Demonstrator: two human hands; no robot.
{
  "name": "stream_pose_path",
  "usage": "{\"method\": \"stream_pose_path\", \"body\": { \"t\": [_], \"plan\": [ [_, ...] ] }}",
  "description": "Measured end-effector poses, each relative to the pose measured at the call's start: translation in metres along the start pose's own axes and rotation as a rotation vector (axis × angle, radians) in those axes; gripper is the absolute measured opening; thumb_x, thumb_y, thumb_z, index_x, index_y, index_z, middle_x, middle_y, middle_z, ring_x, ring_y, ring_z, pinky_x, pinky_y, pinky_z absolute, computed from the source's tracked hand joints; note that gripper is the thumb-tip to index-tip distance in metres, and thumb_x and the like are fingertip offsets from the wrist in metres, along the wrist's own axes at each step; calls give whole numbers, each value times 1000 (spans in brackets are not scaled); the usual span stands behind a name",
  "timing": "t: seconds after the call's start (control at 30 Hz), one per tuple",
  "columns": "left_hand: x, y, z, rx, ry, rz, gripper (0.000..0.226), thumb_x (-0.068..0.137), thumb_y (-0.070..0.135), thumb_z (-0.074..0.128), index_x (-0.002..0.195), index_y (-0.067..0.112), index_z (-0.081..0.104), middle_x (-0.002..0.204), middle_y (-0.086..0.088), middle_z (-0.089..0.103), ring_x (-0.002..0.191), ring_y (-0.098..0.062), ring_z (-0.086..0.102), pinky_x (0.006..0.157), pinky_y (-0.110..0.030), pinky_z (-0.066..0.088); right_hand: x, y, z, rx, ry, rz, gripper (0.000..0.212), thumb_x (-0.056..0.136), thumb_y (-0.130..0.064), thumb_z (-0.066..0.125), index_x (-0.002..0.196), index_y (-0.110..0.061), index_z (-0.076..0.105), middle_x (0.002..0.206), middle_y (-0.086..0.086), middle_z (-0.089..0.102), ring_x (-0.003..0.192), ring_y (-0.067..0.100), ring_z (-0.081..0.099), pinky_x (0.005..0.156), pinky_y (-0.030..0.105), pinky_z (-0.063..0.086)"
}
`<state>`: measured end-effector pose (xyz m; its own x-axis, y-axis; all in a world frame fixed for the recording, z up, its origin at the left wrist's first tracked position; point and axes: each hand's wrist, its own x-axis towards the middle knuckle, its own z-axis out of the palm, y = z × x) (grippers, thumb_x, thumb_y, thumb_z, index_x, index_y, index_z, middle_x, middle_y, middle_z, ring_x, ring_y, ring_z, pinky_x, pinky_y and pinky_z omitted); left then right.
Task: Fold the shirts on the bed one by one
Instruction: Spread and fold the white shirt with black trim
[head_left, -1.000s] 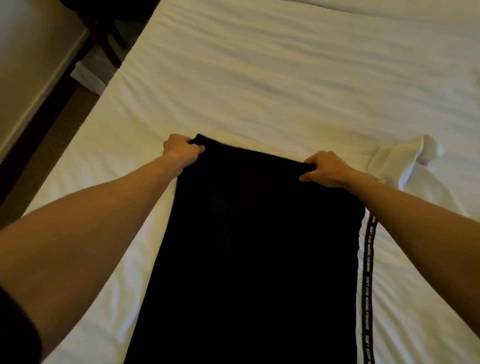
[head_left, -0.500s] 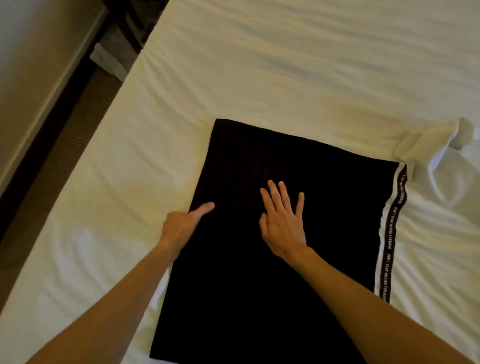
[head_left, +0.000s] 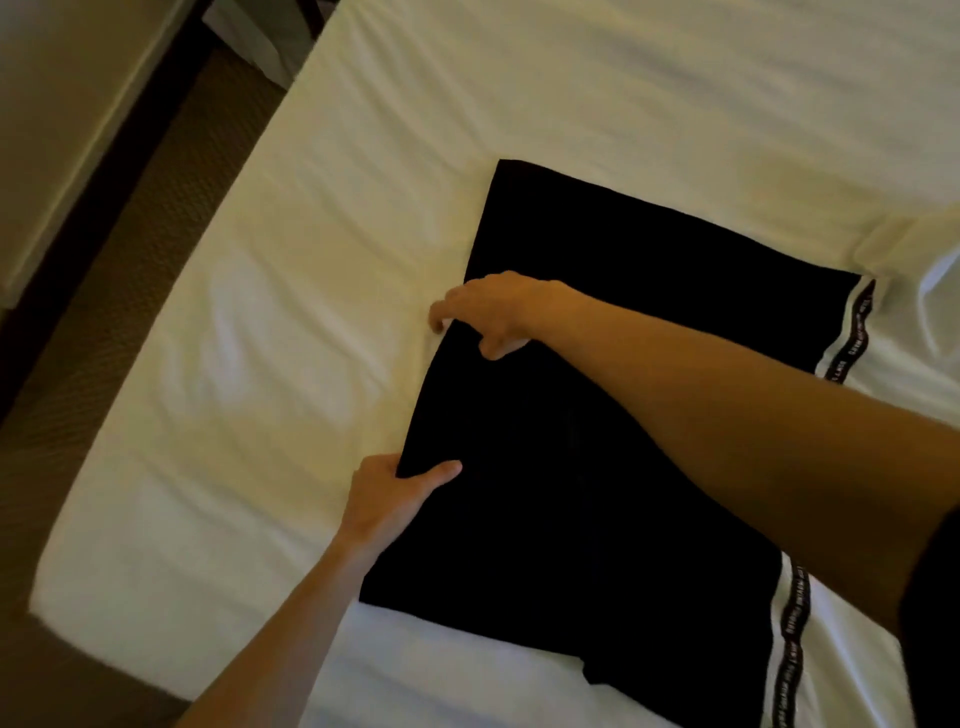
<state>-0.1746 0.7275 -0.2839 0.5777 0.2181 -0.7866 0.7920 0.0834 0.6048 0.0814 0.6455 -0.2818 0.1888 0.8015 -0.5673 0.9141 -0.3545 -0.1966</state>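
My forearms are bare to both hands, left hand and right hand. A dark sleeve covers my right upper arm.

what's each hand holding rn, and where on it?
Both hold the black shirt along its left edge: left hand grips the nearer part, thumb on top; right hand grips farther up.

A brown patterned carpet runs along the left side, beside a dark strip at the foot of a pale wall. At the top, dark furniture legs stand by something pale, too blurred to identify.
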Motion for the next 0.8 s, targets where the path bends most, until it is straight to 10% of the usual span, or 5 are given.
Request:
{"method": "stream_pose_path", "body": {
  "t": [0.13,0.37,0.53,0.7,0.8],
  "plan": [
    [-26,-33,6,246,263,292,49,94,38,63,56,16,41,44,7,39,41,-7,37,44,-21,23,12,-14,-24,-99,-125,64,45,88,-31,72,131,-25,59,126,4,58,103,30,60,68,33,44],
    [-17,-40,-48,331,544,456,38,94,42,53,68,14,56,52,4,50,50,-11,51,49,-30,35,5,-60,18,132,392,241,53,97,-19,58,146,-21,38,156,9,25,131,32,43,87,44,49],
    [-21,-62,-52,600,594,378,34,95,43,55,85,10,58,62,-10,61,61,-39,61,52,-39,43,-69,-114,131,415,630,401,64,102,-39,45,157,-23,18,166,2,1,153,22,2,120,60,11],
    [-40,-65,10,792,817,406,33,94,24,59,122,7,52,121,-23,52,107,-45,51,81,-54,42,-182,-136,239,505,551,736,60,105,-47,28,158,-23,15,167,0,-2,153,19,-4,121,57,2],
    [-62,-70,98,949,490,695,55,90,32,51,141,10,45,146,-18,39,135,-39,38,108,-55,33,-245,-149,276,547,529,897,60,105,-47,26,158,-22,16,167,1,2,153,22,0,120,57,4]
  ]
}}
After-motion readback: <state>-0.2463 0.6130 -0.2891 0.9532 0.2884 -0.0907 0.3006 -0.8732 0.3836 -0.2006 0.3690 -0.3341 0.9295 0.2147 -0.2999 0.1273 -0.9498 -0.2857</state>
